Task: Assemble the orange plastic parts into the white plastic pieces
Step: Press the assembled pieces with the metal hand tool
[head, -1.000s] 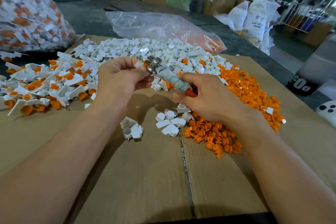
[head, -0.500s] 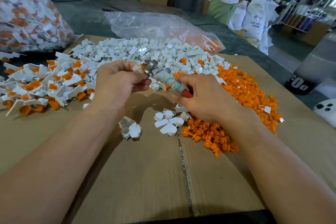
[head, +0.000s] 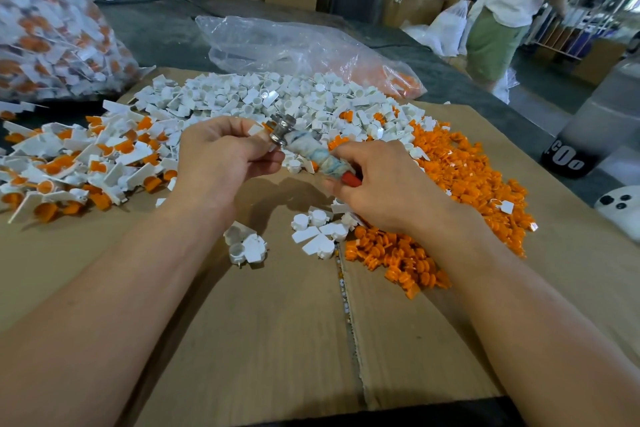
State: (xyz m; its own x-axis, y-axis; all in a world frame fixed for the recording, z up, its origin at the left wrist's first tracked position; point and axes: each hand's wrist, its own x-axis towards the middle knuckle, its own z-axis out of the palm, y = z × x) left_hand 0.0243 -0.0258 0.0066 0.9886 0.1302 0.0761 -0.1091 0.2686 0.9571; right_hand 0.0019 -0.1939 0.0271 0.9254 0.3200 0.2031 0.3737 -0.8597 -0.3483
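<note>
My left hand (head: 221, 159) pinches a small white plastic piece (head: 255, 130) between thumb and fingers. My right hand (head: 377, 184) grips a cloth-wrapped tool (head: 315, 156) with a metal head (head: 282, 130) and a red end; the metal head meets the white piece in my left hand. Loose orange parts (head: 460, 177) are heaped to the right. A pile of white pieces (head: 277, 97) spreads behind my hands. Assembled white-and-orange pieces (head: 79, 163) lie at the left. A few white pieces (head: 247, 246) sit on the cardboard in front of my hands.
Everything lies on a flat cardboard sheet (head: 277, 340) over a dark table. A full clear bag of assembled pieces (head: 45, 17) stands back left, a nearly empty plastic bag (head: 298, 48) behind the white pile. A person (head: 512, 3) stands at the back right among boxes and sacks.
Both hands have stayed close together with the tool head against the white piece, barely shifting. The person in the background has walked to the right.
</note>
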